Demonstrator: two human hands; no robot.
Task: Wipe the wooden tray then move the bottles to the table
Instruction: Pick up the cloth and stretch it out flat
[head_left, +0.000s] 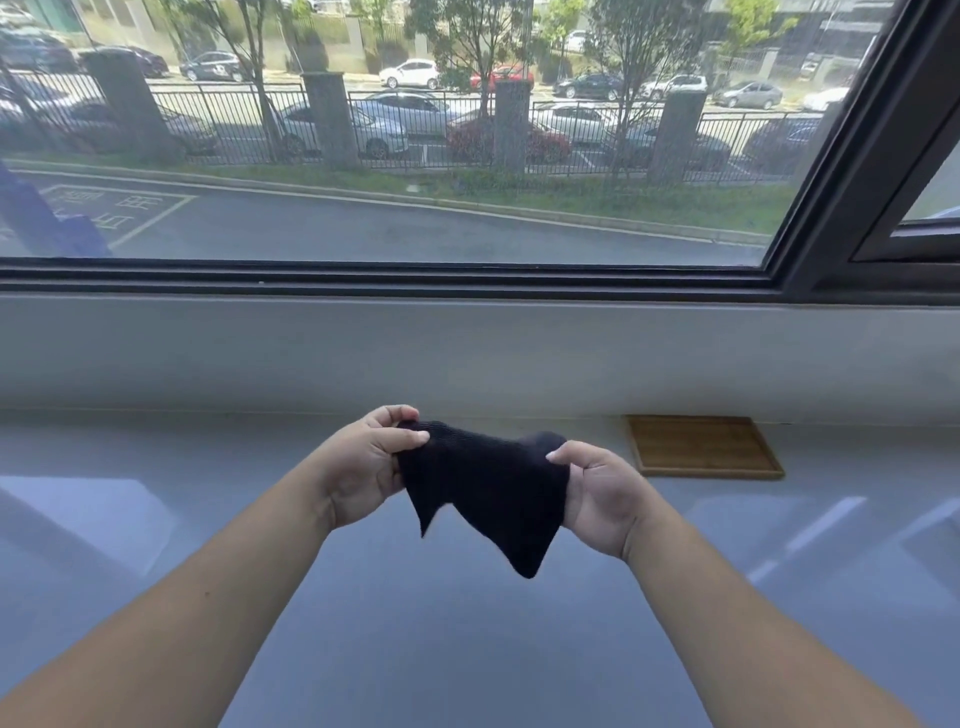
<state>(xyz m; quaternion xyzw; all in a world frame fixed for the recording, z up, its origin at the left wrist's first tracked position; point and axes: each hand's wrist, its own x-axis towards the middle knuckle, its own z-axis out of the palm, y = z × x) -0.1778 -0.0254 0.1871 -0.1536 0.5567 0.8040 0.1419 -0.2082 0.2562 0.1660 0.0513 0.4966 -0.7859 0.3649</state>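
Both hands are gripping one dark cloth (488, 483) between them, holding it up above the grey glossy surface (467, 649). The left hand (363, 462) is pinching the cloth's upper left edge. Its thumb is pressing across the top of the fabric toward the curled fingers, which are closing tightly on it with no gap showing. The cloth is stretching from that pinch across to the right, bunched and creased along its upper edge. Two loose pointed corners are hanging below, the shorter one nearer the left hand and the longer one drooping lower toward the right. The right hand (597, 499) is gripping the cloth's right edge with the heel of the palm turned toward the camera. Its thumb is lying over the fabric's top corner, and its fingers are curling in behind the cloth, mostly hidden by it. Further right and beyond the hands, the wooden tray (704, 447) is lying flat on the same surface, well apart from the cloth. Its far edge is sitting just beside the pale wall (467, 353) beneath the window (415, 156). The tray is showing a grained wooden floor with a low raised rim around it. Through the glass, a road (363, 228) and parked cars (395, 119) are showing.
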